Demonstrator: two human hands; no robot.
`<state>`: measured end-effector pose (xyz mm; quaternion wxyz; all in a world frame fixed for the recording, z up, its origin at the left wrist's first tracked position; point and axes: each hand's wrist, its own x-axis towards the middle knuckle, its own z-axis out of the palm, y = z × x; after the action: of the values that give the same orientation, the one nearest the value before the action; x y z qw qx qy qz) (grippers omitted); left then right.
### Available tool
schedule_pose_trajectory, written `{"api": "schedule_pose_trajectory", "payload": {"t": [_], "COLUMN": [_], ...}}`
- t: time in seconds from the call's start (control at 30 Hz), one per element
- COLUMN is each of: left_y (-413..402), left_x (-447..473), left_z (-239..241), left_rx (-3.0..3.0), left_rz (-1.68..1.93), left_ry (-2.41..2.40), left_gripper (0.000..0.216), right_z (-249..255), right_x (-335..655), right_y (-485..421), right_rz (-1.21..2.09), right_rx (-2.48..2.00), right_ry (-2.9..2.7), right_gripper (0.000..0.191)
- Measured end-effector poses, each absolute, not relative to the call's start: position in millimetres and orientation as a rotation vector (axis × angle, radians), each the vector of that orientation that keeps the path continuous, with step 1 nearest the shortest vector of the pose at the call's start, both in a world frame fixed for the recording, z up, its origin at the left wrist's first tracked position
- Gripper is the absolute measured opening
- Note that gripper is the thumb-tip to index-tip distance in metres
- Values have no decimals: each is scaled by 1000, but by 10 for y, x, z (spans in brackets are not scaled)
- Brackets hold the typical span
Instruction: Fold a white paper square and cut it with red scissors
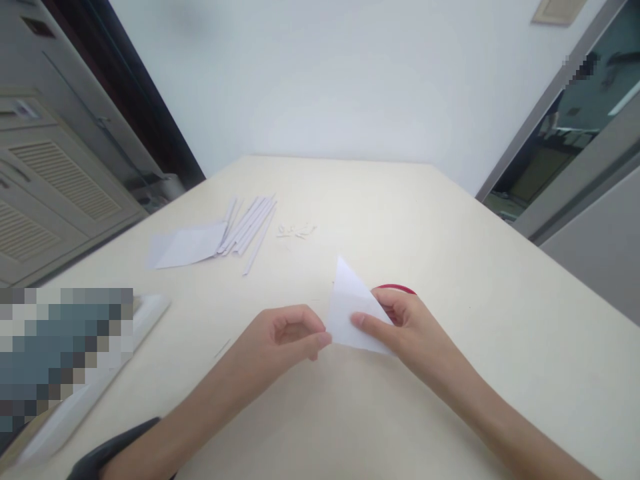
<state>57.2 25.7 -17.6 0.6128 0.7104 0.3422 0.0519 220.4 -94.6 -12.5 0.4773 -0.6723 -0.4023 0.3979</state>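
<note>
A white sheet of paper (357, 303), roughly triangular with one point upward, is held above the table in front of me. My right hand (397, 320) grips its right side, thumb on the near face and fingers behind. At the lower left corner, my left hand (297, 332) pinches the edge between thumb and fingertips. Just behind my right hand, a red curved rim (397, 288) shows on the table. The rest of that red thing is hidden by the hand and paper.
On the pale table (350, 193), narrow paper strips (253, 227) lie beside flat white sheets (190, 245) at the back left. Small white scraps (296, 231) are scattered right of the strips. A white-edged object (145, 317), partly blurred out, is at the left edge.
</note>
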Motion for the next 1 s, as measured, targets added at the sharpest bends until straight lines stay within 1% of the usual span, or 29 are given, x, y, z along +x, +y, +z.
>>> {"api": "schedule_pose_trajectory", "payload": {"t": [0.13,0.23,0.37,0.47,0.6,0.83,1.0], "left_y": [285,296,311,325,320,245,215], "left_x": [585,594,625,645,649,651,650], "left_z": [-211,-239,-308,-360,-388,-327,-251], "left_rx": [1757,1822,1834,1844,1863,1885,1889], "left_rz": [179,189,177,185,192,173,175], "left_ry": [760,713,706,722,726,694,669], "left_gripper": [24,22,19,19,19,21,22], "right_z": [-156,-181,-209,-228,-264,-337,-312], "right_x": [2207,2231,2295,2333,2320,2248,2250], "right_y": [-954,-950,-912,-885,-870,-865,-893], "right_rz": [870,838,794,779,811,771,751], "right_rx": [-1701,-1700,-1679,-1667,-1642,-1662,-1658], "right_ry": [-1010,-1008,-986,-972,-985,-992,-991], "right_gripper": [13,10,14,17,15,14,17]}}
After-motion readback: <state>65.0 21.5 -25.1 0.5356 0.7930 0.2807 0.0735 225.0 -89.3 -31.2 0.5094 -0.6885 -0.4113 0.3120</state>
